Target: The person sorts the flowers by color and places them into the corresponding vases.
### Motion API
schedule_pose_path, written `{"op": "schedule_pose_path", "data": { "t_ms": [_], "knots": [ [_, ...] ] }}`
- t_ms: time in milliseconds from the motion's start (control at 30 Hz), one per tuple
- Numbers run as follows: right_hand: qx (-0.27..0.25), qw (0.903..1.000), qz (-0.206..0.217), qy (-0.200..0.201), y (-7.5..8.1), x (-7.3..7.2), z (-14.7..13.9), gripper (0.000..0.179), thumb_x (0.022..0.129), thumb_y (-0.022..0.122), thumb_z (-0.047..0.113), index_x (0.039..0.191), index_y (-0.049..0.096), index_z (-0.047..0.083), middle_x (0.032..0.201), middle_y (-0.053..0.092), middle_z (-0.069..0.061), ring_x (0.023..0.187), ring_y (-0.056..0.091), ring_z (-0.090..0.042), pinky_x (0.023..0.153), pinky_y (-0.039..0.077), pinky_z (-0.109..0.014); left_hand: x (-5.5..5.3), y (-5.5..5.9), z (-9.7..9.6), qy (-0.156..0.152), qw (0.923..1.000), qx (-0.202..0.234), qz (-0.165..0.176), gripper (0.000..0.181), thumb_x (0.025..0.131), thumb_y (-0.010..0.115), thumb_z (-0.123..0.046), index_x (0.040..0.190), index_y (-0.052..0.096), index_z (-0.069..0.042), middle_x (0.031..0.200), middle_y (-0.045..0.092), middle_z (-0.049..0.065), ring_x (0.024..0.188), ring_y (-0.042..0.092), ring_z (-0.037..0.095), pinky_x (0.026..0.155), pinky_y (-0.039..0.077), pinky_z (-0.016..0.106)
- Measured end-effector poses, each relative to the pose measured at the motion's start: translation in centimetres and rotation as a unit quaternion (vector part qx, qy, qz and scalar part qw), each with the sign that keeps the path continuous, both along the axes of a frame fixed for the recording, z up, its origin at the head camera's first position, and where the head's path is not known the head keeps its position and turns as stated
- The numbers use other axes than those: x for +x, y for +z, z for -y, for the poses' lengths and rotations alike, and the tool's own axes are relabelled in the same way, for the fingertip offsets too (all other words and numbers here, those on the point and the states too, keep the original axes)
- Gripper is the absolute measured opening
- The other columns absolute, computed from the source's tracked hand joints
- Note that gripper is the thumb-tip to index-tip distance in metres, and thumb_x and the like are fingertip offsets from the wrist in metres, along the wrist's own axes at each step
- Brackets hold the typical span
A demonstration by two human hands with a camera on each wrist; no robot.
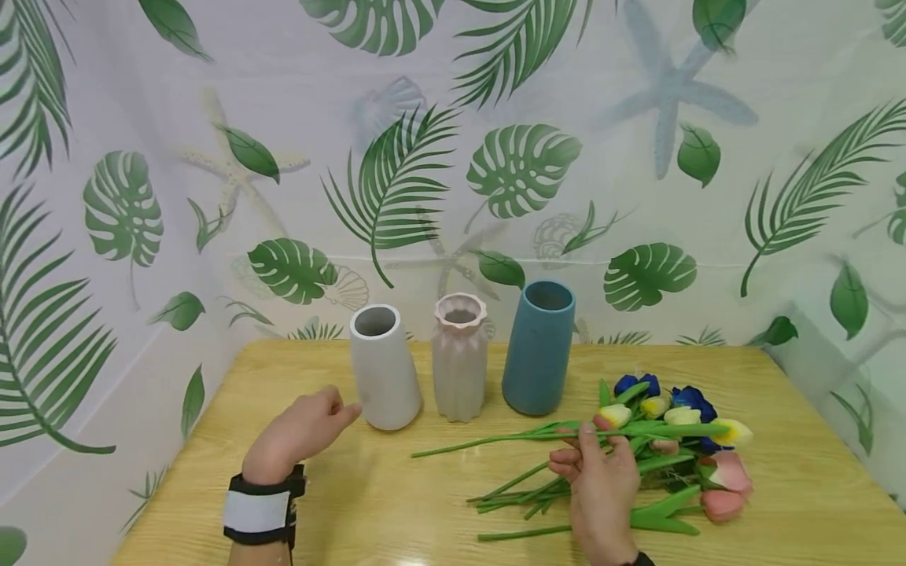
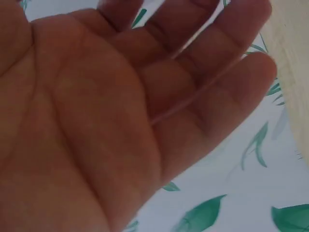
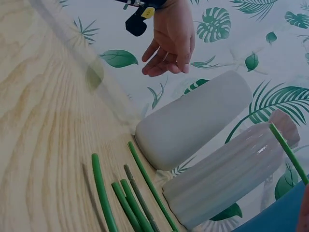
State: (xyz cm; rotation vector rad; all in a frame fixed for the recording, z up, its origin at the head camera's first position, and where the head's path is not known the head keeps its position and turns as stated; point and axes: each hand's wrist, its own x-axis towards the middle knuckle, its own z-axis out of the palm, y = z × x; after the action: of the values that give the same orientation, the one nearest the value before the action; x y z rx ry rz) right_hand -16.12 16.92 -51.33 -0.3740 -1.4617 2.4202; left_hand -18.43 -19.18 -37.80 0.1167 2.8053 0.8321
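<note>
Thumb and fingers of my right hand (image 1: 602, 487) pinch the green stem of a yellow-and-white tulip (image 1: 732, 432), over a pile of artificial flowers. Its bare stem end points left, toward the vases; in the right wrist view a green stem (image 3: 288, 152) crosses in front of the ribbed vase. My left hand (image 1: 304, 432) holds nothing, with its fingers loosely bent beside the white vase (image 1: 388, 381). The left wrist view shows its palm (image 2: 91, 121) bare. Right of the white vase stand a ribbed pale pink vase (image 1: 460, 369) and a blue vase (image 1: 539, 354).
Blue flowers (image 1: 694, 402), pink tulips (image 1: 725, 503) and more yellow-white tulips lie at the right of the wooden table (image 1: 396, 511), their stems pointing left. A leaf-printed cloth (image 1: 425, 236) hangs close behind the vases. Bands circle both wrists.
</note>
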Motion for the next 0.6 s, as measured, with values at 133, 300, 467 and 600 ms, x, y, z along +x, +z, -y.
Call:
{"op": "schedule_pose_path", "data": {
  "t_ms": [133, 300, 467, 600],
  "knots": [
    [0.042, 0.9978, -0.044, -0.025, 0.3, 0.5, 0.6, 0.054, 0.103, 0.044, 0.044, 0.141, 0.037, 0.007, 0.125, 0.055, -0.006, 0.088, 0.066, -0.015, 0.084, 0.057, -0.038, -0.5, -0.4, 0.4, 0.010, 0.9985, 0.050, -0.017, 0.042, 0.101, 0.056, -0.034, 0.120, 0.047, 0.002, 0.104, 0.058, 0.018, 0.095, 0.059, 0.030, 0.077, 0.049, 0.042],
    [0.103, 0.9897, -0.079, -0.060, 0.5, 0.5, 1.3, 0.040, 0.102, 0.055, 0.030, 0.126, 0.052, -0.001, 0.128, 0.058, -0.004, 0.089, 0.067, -0.020, 0.079, 0.058, -0.036, -2.4, -2.2, -1.1, 0.006, 0.9890, 0.126, -0.077, 0.090, 0.093, 0.069, -0.032, 0.153, 0.011, 0.002, 0.154, 0.024, 0.031, 0.142, 0.028, 0.046, 0.110, 0.030, 0.062],
    [0.121, 0.9800, -0.154, -0.039, 1.3, 0.7, 2.6, 0.041, 0.100, 0.059, 0.018, 0.136, 0.046, 0.002, 0.106, 0.069, -0.014, 0.074, 0.070, -0.024, 0.069, 0.059, -0.039, -4.1, -4.2, -2.3, 0.012, 0.9702, 0.193, -0.145, 0.112, 0.081, 0.082, -0.020, 0.156, 0.000, -0.002, 0.154, 0.024, 0.029, 0.141, 0.029, 0.044, 0.113, 0.026, 0.062],
    [0.180, 0.9580, -0.220, -0.041, -0.1, -0.1, 2.9, 0.036, 0.106, 0.046, 0.012, 0.139, 0.045, -0.003, 0.117, 0.064, -0.023, 0.082, 0.070, -0.029, 0.074, 0.057, -0.041, -4.7, -5.1, -2.7, 0.018, 0.9590, 0.236, -0.155, 0.109, 0.083, 0.079, -0.011, 0.155, -0.003, -0.005, 0.151, 0.028, 0.029, 0.138, 0.035, 0.043, 0.113, 0.027, 0.060]
  ]
}}
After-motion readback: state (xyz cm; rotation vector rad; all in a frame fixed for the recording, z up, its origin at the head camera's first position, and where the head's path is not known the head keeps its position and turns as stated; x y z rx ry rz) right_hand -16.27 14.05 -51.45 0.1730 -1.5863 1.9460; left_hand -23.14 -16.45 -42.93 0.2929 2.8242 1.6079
